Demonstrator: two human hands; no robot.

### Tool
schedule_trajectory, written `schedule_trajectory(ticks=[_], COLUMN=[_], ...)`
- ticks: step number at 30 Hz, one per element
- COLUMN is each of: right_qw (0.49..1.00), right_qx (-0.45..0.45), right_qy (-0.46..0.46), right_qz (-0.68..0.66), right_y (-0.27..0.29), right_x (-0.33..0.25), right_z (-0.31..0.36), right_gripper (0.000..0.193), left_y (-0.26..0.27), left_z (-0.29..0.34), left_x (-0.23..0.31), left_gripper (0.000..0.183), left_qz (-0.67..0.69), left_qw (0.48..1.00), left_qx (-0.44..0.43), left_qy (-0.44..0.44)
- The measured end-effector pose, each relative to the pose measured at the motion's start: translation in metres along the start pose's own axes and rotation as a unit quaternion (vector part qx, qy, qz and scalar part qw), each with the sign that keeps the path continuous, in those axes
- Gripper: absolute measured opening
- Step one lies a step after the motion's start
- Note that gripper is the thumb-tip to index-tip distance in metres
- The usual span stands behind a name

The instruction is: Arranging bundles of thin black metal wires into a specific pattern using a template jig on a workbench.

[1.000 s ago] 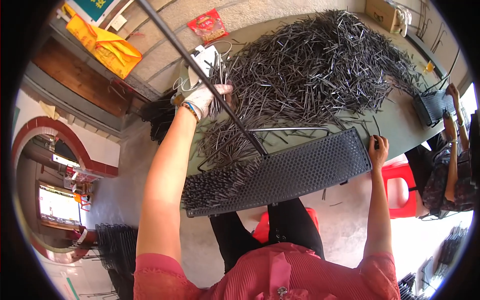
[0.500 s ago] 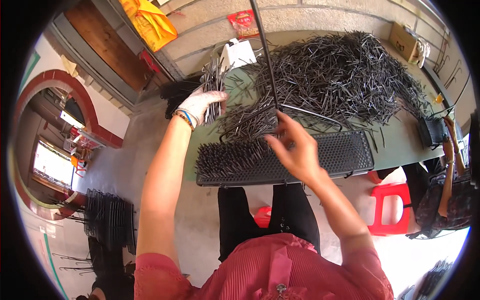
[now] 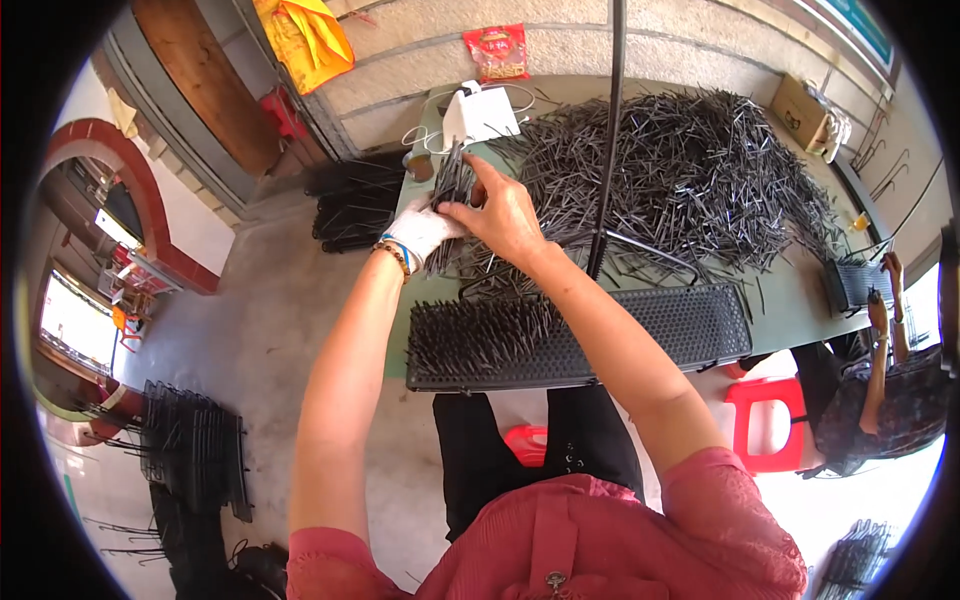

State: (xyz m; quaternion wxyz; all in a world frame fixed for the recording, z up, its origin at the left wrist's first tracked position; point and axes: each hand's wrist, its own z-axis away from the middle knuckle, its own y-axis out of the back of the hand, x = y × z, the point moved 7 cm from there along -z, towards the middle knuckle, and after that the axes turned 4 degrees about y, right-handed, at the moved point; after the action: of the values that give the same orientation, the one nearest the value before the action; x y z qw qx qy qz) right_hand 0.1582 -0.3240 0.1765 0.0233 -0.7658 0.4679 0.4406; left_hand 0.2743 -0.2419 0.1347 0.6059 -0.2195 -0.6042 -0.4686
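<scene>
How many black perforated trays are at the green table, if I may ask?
2: the long tray along the near edge of the green table, and a second tray at the table's right end, by a co-worker's hand. The heap of black strips could hide more.

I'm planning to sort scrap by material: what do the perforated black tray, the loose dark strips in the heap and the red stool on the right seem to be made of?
Perforated tray: black plastic or coated metal; evenly dark, regular holes.
Loose strips: plastic or metal, unclear; thin, dark, with bright glints.
Red stool: probably moulded plastic; uniform colour, rounded opening.
</scene>
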Motion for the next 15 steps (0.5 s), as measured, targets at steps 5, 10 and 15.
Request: schedule_trajectory(ticks=[5, 10, 15], right_qw=[0.996, 0.967, 0.98], right_qx=[0.063, 0.005, 0.19], right_qy=[0.06, 0.17, 0.017], right_qz=[0.035, 0.188, 0.061], right_y=[0.002, -0.03, 0.01], right_x=[0.014, -0.003, 0.05], right_z=[-0.002, -0.008, -0.027], right_gripper=[0.071, 0.013, 0.018], left_y=[-0.013, 0.019, -0.002], left_z=[-0.025, -0.065, -0.038], left_x=[-0.013, -0.064, -0.054], left_gripper=[0.048, 0.051, 0.052], left_qz=[0.12, 0.279, -0.025], left_qw=[0.993, 0.955, 0.999], left_qx=[-0.015, -0.092, -0.008], left_qy=[-0.012, -0.049, 0.047])
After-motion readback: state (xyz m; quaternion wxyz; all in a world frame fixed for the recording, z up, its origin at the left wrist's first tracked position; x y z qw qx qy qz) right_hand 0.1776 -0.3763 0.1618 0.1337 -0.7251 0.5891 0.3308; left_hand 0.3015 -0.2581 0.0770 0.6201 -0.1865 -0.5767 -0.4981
